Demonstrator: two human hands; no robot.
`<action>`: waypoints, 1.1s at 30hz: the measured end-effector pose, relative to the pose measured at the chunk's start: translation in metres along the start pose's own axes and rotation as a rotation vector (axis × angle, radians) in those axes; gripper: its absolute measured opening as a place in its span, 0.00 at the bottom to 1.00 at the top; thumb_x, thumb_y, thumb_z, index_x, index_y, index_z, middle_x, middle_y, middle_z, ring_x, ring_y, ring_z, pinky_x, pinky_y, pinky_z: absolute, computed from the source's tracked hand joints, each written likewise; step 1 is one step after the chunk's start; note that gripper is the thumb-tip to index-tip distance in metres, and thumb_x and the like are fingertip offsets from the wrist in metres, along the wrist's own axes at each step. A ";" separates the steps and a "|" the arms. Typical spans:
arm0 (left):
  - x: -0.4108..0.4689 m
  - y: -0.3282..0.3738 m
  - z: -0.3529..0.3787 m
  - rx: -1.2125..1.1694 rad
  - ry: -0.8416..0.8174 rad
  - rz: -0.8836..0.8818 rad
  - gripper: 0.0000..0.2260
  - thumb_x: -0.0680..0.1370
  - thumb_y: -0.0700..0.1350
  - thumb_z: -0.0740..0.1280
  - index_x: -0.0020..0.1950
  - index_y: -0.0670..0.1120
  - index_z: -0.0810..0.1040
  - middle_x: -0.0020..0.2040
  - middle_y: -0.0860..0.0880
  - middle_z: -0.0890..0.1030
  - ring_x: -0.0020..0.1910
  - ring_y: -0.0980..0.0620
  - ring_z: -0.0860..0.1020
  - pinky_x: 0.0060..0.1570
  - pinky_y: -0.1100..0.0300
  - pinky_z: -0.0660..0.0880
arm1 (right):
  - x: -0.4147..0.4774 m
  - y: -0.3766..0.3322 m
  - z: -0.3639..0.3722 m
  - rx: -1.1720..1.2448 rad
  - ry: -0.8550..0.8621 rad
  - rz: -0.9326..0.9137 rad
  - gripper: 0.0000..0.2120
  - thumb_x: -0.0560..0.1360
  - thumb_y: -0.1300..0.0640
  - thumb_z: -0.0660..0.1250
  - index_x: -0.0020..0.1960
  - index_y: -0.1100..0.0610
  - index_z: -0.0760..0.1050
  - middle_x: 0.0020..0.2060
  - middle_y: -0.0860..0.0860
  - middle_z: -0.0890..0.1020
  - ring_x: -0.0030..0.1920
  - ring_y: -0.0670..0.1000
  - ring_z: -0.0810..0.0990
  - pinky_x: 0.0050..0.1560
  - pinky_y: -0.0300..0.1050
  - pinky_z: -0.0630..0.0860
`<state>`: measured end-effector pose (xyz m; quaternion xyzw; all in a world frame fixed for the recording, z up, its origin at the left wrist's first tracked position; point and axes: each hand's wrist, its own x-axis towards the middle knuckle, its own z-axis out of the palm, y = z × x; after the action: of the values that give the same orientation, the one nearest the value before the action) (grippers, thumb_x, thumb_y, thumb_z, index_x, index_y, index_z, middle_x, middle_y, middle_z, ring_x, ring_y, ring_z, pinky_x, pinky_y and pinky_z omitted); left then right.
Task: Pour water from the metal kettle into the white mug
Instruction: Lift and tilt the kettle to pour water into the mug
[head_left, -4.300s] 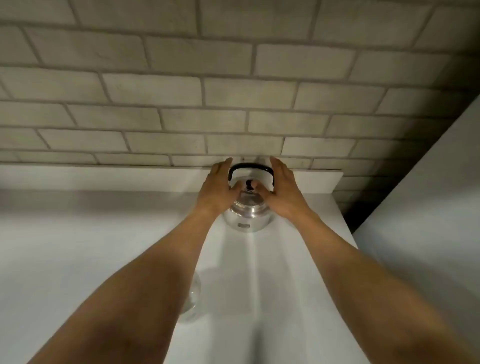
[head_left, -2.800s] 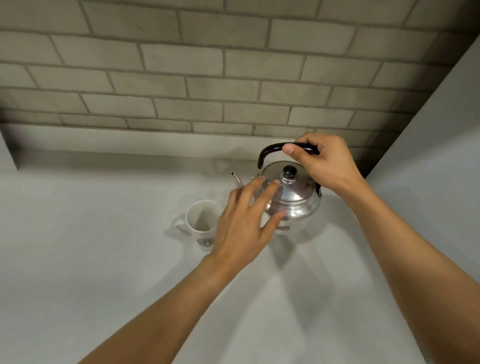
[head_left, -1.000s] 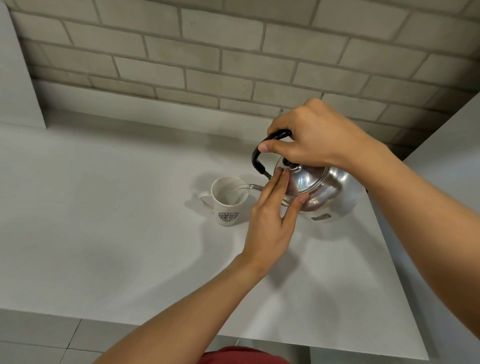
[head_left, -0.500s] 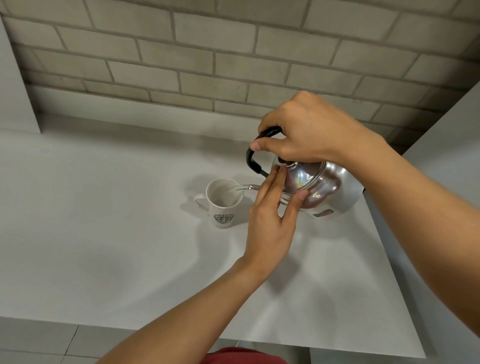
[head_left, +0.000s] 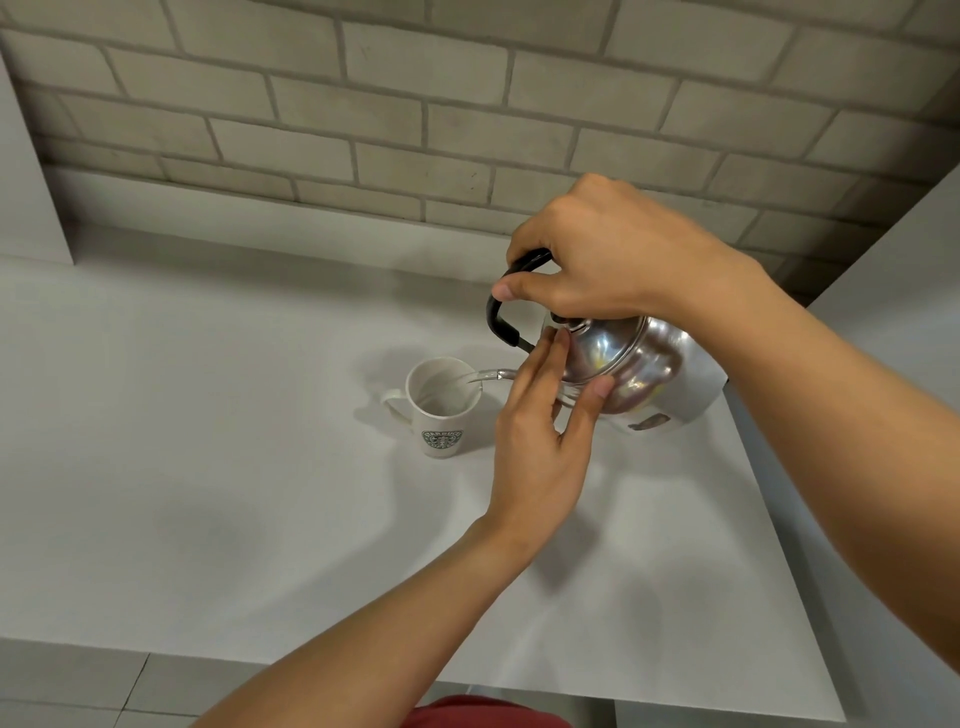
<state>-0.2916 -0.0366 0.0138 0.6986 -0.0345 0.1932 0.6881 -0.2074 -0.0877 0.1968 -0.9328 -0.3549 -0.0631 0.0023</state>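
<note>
Mug (head_left: 441, 410) stands on table (head_left: 208, 467). Kettle (head_left: 639, 374) held tilted to its right, spout (head_left: 493, 374) over mug rim. Wall (head_left: 415, 104) behind.

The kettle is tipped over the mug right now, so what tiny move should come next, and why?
Probably hold the tilt and keep pouring. The kettle, held by the right hand, has its spout over the mug, the left hand steadies the lid, and the mug looks far from full.

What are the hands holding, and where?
The right hand grips the kettle by its black handle. The left hand presses its lid.
</note>
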 end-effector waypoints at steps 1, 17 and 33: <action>0.000 0.000 0.000 0.005 0.000 0.002 0.24 0.83 0.52 0.68 0.78 0.52 0.68 0.78 0.52 0.70 0.77 0.63 0.65 0.71 0.47 0.74 | 0.001 0.000 0.000 -0.002 -0.002 -0.001 0.20 0.78 0.35 0.67 0.54 0.49 0.86 0.40 0.55 0.86 0.43 0.59 0.82 0.43 0.56 0.80; 0.003 -0.001 0.001 0.041 0.028 0.017 0.25 0.82 0.55 0.68 0.78 0.52 0.69 0.77 0.52 0.71 0.72 0.73 0.66 0.63 0.69 0.73 | 0.006 -0.001 0.001 -0.029 -0.013 -0.017 0.19 0.78 0.36 0.68 0.53 0.49 0.86 0.39 0.54 0.85 0.42 0.59 0.81 0.43 0.56 0.81; 0.001 0.006 0.000 -0.004 0.034 -0.025 0.26 0.81 0.57 0.68 0.78 0.52 0.69 0.77 0.52 0.72 0.75 0.69 0.65 0.65 0.66 0.75 | 0.010 -0.001 0.000 -0.053 -0.009 -0.052 0.19 0.78 0.37 0.69 0.52 0.51 0.86 0.39 0.53 0.85 0.42 0.58 0.81 0.38 0.50 0.76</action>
<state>-0.2923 -0.0370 0.0196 0.6943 -0.0143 0.1965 0.6922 -0.2004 -0.0808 0.1977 -0.9233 -0.3771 -0.0682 -0.0258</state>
